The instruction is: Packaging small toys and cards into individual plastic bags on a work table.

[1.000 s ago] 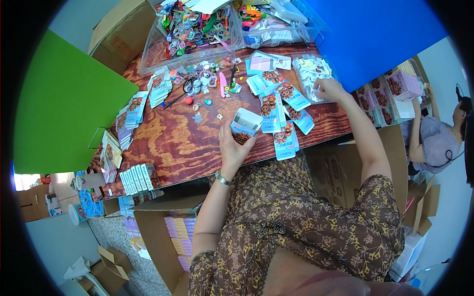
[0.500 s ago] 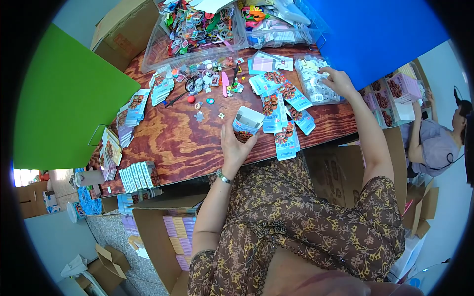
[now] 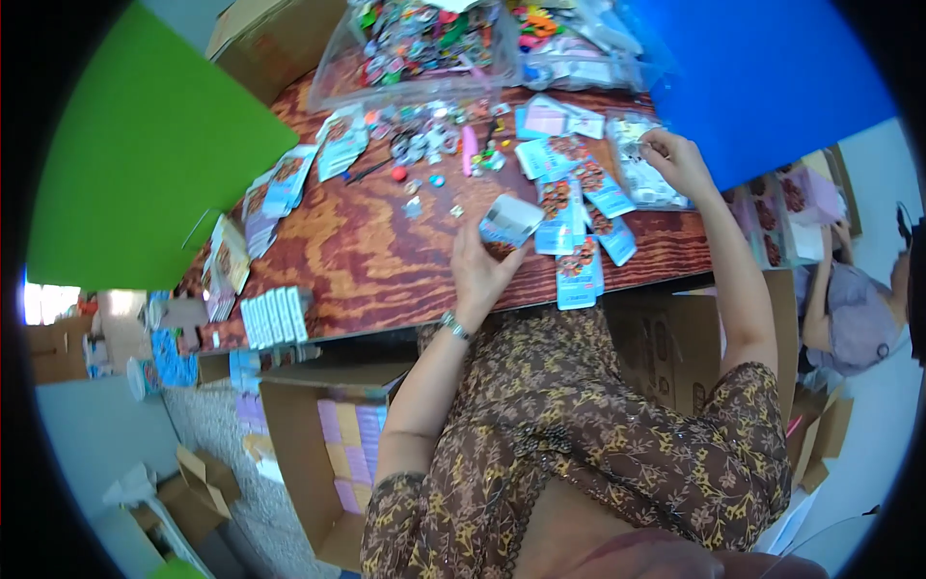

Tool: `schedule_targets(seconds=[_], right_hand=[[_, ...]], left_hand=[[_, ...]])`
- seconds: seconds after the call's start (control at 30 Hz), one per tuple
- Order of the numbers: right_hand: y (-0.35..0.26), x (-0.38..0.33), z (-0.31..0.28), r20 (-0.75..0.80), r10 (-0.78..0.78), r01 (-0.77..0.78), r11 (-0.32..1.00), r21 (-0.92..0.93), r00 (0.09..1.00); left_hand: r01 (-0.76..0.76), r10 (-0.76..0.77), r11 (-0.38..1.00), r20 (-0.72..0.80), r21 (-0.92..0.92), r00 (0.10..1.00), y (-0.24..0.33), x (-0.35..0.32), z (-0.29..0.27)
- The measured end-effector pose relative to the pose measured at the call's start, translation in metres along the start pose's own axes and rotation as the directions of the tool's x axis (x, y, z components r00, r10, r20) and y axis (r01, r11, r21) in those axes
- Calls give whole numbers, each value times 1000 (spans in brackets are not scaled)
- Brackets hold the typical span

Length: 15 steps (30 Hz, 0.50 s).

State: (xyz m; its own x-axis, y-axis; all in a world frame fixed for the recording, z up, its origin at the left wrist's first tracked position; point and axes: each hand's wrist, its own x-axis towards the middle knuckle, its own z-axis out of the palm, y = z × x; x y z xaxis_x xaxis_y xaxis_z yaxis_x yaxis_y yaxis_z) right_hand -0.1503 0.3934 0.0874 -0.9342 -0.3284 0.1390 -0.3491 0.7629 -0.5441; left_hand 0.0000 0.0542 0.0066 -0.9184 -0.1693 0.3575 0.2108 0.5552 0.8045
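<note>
My left hand (image 3: 482,278) is wrapped round a small printed carton (image 3: 511,220), blue and white with its upper end open, tilted above the front part of the table. My right hand (image 3: 678,164) is over a clear plastic tray of small white packets (image 3: 644,181), its fingers curled together. Whatever the right fingertips pinch is too small and blurred to make out. Between the hands lie several overlapping flat blue cartons (image 3: 577,207), some hanging past the table's front edge. Small charms and trinkets (image 3: 424,140) are scattered beyond my left hand.
Clear bins of colourful trinkets (image 3: 424,48) stand at the back. A green panel (image 3: 145,154) and a blue panel (image 3: 772,77) flank the wooden table (image 3: 357,261). Carton stacks (image 3: 275,317) line its left side. A co-worker (image 3: 849,309) is at the right.
The whole scene has shifted slightly right in the picture and blurred. The right hand's fingers look more curled over the tray. My left hand keeps hold of the carton.
</note>
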Motion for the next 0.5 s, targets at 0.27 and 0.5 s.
schedule_targets(seconds=[0.27, 0.5], right_hand=[[-153, 0, 77, 78, -480, 467, 873, 140, 874], [-198, -8, 105, -151, -611, 626, 776, 80, 777]], left_hand=[[-15, 22, 994, -61, 113, 998, -6, -6, -1], [-24, 54, 987, -192, 159, 980, -8, -10, -22]])
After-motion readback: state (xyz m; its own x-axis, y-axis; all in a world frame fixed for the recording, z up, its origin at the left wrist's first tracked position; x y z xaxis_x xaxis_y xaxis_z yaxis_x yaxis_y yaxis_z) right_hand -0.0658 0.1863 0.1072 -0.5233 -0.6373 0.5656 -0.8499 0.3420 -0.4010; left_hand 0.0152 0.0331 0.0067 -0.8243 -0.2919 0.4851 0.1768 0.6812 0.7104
